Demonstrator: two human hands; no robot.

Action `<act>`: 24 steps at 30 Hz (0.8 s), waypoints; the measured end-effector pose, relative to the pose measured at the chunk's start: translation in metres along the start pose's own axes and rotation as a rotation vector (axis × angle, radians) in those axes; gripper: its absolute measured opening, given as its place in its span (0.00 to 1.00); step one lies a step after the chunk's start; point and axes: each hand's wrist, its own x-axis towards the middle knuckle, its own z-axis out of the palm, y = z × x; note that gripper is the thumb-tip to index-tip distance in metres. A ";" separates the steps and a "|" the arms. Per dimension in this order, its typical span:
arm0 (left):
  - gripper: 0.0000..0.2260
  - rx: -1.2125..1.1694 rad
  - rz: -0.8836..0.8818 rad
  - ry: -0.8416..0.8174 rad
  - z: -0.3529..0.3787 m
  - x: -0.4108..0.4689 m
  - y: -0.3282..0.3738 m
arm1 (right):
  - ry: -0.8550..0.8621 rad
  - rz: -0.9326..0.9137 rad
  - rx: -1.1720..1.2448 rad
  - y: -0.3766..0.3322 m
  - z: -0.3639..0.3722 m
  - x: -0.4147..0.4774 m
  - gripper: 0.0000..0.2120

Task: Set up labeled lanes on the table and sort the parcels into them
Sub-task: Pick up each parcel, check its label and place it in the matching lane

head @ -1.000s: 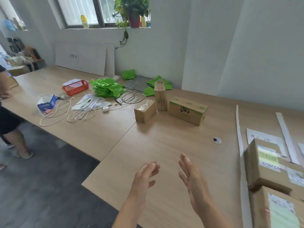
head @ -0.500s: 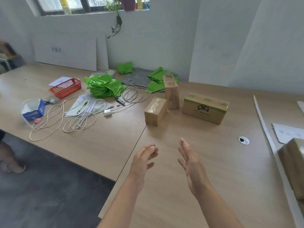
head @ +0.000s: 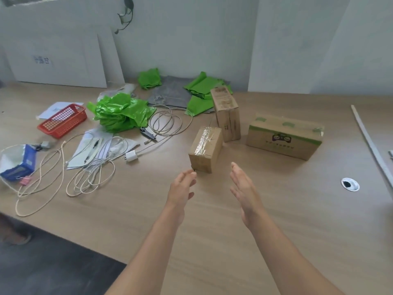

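Observation:
Three cardboard parcels stand on the wooden table [head: 212, 241]. Nearest is a small taped box [head: 205, 150]. Behind it stands a tall narrow box [head: 226, 114], and to the right lies a long box with green print [head: 285, 137]. My left hand [head: 180, 189] reaches forward with straight fingers, its tips just short of the small box's near left corner. My right hand [head: 244, 188] is held edge-on with flat fingers, a little right of that box. Neither hand holds anything. A white lane strip [head: 371, 143] lies at the far right.
Left of the parcels lie coiled cables [head: 89, 177], a white charger [head: 131, 156], papers with pens [head: 89, 150], a red basket [head: 62, 120], a blue box [head: 19, 165], and crumpled green bags [head: 121, 112]. A cable grommet [head: 349, 184] sits right. White boards [head: 59, 58] lean on the wall.
My view has swung left and closer to the three parcels. Both hands have moved forward toward the small taped box. The parcels at the right have left the view.

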 end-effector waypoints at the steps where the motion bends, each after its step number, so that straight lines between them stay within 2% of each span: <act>1: 0.18 0.012 -0.004 -0.003 -0.001 0.013 0.003 | 0.006 0.006 -0.009 0.002 0.003 0.011 0.24; 3: 0.19 0.036 -0.013 -0.015 -0.004 0.045 0.007 | 0.025 0.019 -0.021 0.004 0.009 0.036 0.25; 6: 0.28 0.080 -0.020 -0.035 -0.008 0.091 0.014 | 0.068 0.037 -0.065 0.010 0.018 0.073 0.25; 8: 0.30 0.101 -0.033 -0.063 -0.009 0.123 0.017 | 0.097 0.047 -0.091 0.014 0.026 0.097 0.26; 19: 0.30 0.161 -0.164 -0.220 0.003 0.236 0.024 | 0.223 0.119 -0.139 0.011 0.057 0.190 0.26; 21: 0.33 0.186 -0.198 -0.272 0.005 0.244 0.024 | 0.192 0.138 -0.156 0.012 0.060 0.199 0.25; 23: 0.41 0.200 -0.217 -0.321 0.008 0.250 0.023 | 0.152 0.176 -0.204 0.015 0.064 0.207 0.27; 24: 0.41 0.196 -0.223 -0.337 0.009 0.252 0.023 | 0.125 0.196 -0.222 0.015 0.065 0.208 0.28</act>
